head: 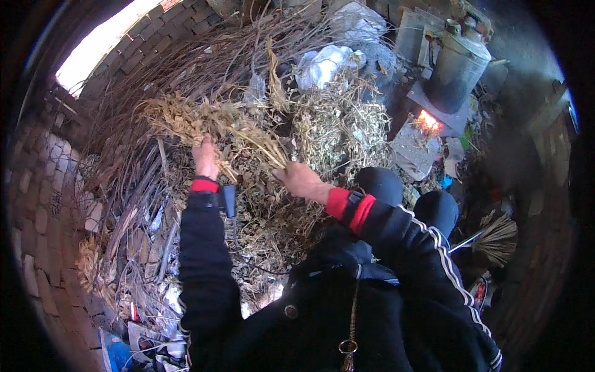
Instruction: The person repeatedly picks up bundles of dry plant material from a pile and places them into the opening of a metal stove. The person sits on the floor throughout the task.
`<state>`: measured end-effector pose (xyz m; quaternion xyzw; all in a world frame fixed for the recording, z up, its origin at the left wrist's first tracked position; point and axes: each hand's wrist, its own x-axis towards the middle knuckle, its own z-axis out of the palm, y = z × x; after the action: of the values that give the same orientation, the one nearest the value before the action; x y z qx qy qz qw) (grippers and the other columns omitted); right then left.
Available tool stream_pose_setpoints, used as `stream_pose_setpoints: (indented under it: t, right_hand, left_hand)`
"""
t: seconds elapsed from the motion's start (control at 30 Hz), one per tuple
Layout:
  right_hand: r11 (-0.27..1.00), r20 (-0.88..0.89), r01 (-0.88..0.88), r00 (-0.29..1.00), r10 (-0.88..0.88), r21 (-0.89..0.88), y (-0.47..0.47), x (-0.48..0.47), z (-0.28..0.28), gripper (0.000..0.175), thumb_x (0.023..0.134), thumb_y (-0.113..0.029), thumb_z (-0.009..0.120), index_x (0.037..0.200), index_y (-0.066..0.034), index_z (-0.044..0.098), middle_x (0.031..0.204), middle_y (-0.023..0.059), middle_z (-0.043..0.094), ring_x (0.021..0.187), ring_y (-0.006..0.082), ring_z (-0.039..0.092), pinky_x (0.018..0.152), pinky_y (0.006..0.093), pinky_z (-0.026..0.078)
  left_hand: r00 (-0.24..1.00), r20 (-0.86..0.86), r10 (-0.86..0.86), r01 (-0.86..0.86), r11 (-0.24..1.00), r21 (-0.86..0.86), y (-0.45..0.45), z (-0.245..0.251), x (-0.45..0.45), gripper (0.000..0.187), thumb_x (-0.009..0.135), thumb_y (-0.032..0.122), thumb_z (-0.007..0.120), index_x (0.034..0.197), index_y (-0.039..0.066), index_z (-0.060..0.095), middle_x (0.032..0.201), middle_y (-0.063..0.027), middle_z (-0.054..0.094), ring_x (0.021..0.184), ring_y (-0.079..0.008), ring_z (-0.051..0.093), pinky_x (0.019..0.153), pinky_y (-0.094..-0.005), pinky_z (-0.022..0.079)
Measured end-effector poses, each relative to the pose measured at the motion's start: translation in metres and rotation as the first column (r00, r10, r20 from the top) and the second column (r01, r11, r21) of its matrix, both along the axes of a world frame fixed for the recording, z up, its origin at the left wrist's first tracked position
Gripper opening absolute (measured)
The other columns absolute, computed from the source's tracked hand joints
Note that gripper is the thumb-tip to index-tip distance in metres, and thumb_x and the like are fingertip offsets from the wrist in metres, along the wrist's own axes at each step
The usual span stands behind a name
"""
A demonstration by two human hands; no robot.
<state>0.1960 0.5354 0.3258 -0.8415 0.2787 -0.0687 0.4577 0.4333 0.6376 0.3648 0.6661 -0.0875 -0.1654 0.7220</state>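
Observation:
Dry, leafy plant stalks [186, 116] lie across both of my hands, over a heap of dried plants. My left hand [205, 159] is closed on a bundle of them, whose cut ends stick out to its lower right. My right hand [302, 180] grips the stem ends of more yellowish stalks [260, 139], which reach up and to the left. Just to the right of my left wrist is a dark, tapered object [229, 201]; what it is I cannot tell. More dried plants [341, 125] are piled beyond my right hand.
At the upper right a sooty metal kettle [458, 69] stands beside a small open fire [428, 122]. Long thin branches [186, 60] and white plastic bags [327, 65] lie at the back. A straw hand broom [497, 237] is at the right; a brick wall [46, 209] bounds the left.

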Motion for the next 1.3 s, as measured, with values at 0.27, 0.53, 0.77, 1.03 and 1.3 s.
stream_pose_setpoints:
  t: [0.27, 0.53, 0.77, 1.03, 1.3]
  right_hand:
    - [0.992, 0.018, -0.080, 0.997, 0.078, 0.100, 0.006, 0.002, -0.007, 0.058, 0.092, -0.050, 0.047, 0.097, 0.0070, 0.057, 0.089, 0.0299, 0.063, 0.089, 0.0434, 0.062, 0.077, 0.0497, 0.050]
    - [0.918, -0.213, -0.218, 0.965, 0.153, -0.331, 0.025, -0.006, 0.011, 0.046, 0.093, -0.046, 0.047, 0.105, -0.0022, 0.054, 0.092, 0.0192, 0.067, 0.087, 0.0349, 0.066, 0.076, 0.0470, 0.052]
    - [0.854, -0.293, -0.308, 0.936, 0.194, -0.419, 0.033, -0.002, 0.016, 0.038, 0.093, -0.035, 0.047, 0.110, -0.0017, 0.050, 0.088, 0.0174, 0.068, 0.084, 0.0309, 0.068, 0.074, 0.0440, 0.053]
    - [0.500, -0.370, -0.521, 0.850, 0.375, -0.692, 0.036, -0.001, 0.001, 0.017, 0.083, -0.018, 0.054, 0.084, -0.0087, 0.068, 0.080, 0.0097, 0.070, 0.076, 0.0233, 0.069, 0.068, 0.0394, 0.054]
    - [0.866, 0.096, 0.167, 0.986, -0.138, -0.471, -0.030, 0.015, 0.028, 0.039, 0.096, -0.037, 0.044, 0.109, -0.0021, 0.055, 0.087, 0.0233, 0.065, 0.082, 0.0431, 0.061, 0.075, 0.0480, 0.049]
  left_hand:
    - [0.861, -0.188, -0.472, 0.471, 0.880, -0.051, 0.002, -0.004, -0.052, 0.041, 0.086, 0.030, 0.068, 0.116, 0.007, 0.053, 0.098, -0.0046, 0.062, 0.082, -0.0163, 0.064, 0.070, -0.0353, 0.057]
    - [0.827, -0.083, -0.556, 0.552, 0.831, -0.071, -0.020, -0.003, -0.090, 0.033, 0.081, 0.010, 0.072, 0.110, 0.000, 0.060, 0.098, -0.0055, 0.066, 0.082, -0.0141, 0.064, 0.072, -0.0290, 0.054]
    - [0.862, -0.051, -0.504, 0.497, 0.860, -0.113, -0.019, -0.007, -0.095, 0.026, 0.079, 0.001, 0.069, 0.103, -0.002, 0.061, 0.091, -0.0070, 0.066, 0.077, -0.0155, 0.065, 0.063, -0.0294, 0.053]
    - [0.778, 0.423, -0.464, 0.376, 0.884, 0.278, -0.020, -0.013, -0.114, 0.039, 0.073, 0.009, 0.064, 0.110, 0.001, 0.055, 0.085, -0.0074, 0.064, 0.068, -0.0160, 0.062, 0.061, -0.0317, 0.051]
    - [0.930, 0.121, -0.346, 0.330, 0.934, 0.136, 0.065, -0.007, -0.126, 0.019, 0.083, 0.003, 0.060, 0.103, 0.002, 0.059, 0.079, 0.0007, 0.058, 0.061, -0.0077, 0.051, 0.053, -0.0248, 0.044]
